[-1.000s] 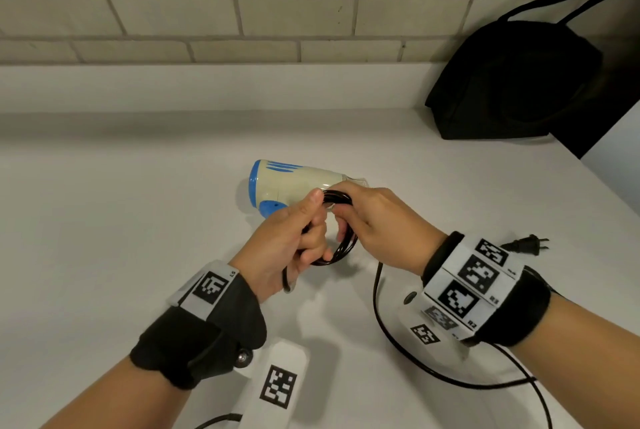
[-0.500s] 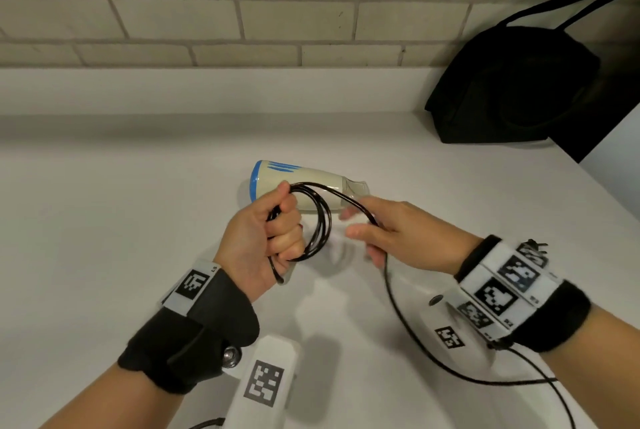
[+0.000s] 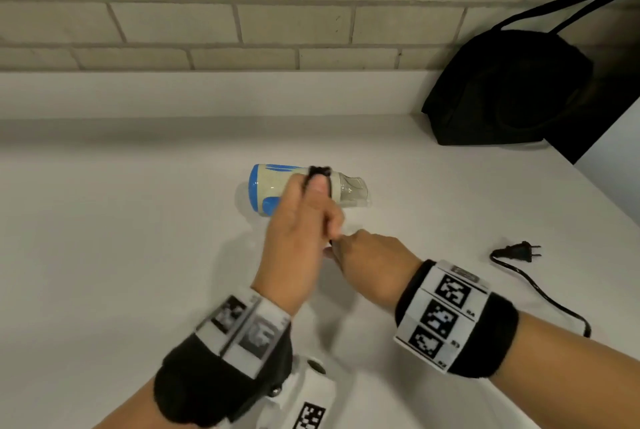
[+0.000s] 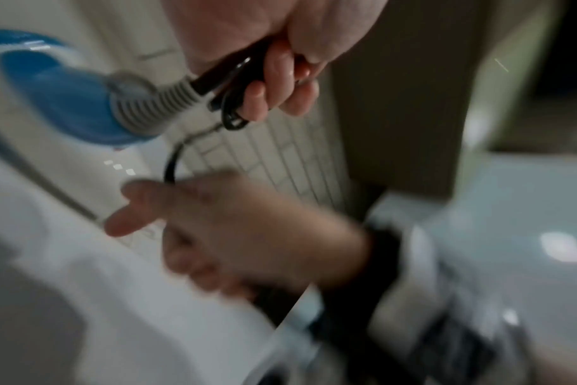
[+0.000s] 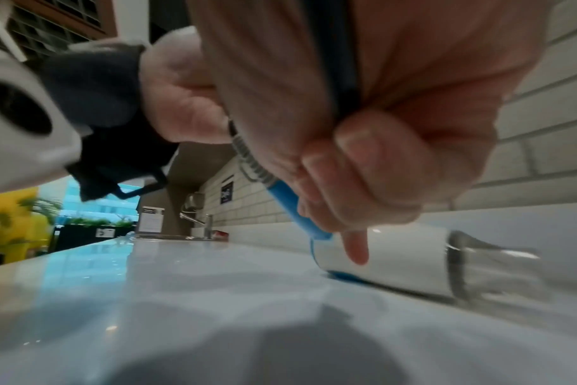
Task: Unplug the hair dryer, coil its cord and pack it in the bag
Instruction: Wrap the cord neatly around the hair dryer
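The cream and blue hair dryer [image 3: 273, 186] lies on its side on the white counter [image 3: 121, 238]. My left hand [image 3: 301, 231] is held over it, fingers curled round several black cord loops [image 4: 237, 83] close to the grey strain relief [image 4: 149, 104]. The top of the coil [image 3: 319, 170] shows above my knuckles. My right hand [image 3: 370, 255] sits just below the left, and the cord [image 5: 339, 65] runs through its curled fingers. The loose cord [image 3: 540, 293] trails right to the plug [image 3: 516, 251], which lies free on the counter. The black bag [image 3: 512, 89] leans on the wall, back right.
A brick wall [image 3: 207, 13] with a low white ledge [image 3: 207, 93] runs along the back of the counter. The counter's right edge [image 3: 609, 193] slants past the bag. A tap [image 5: 205, 221] stands far off along the wall.
My right hand has swung from beside the coil to under my left hand, taking the cord round. My left hand has turned over, hiding most of the loops.
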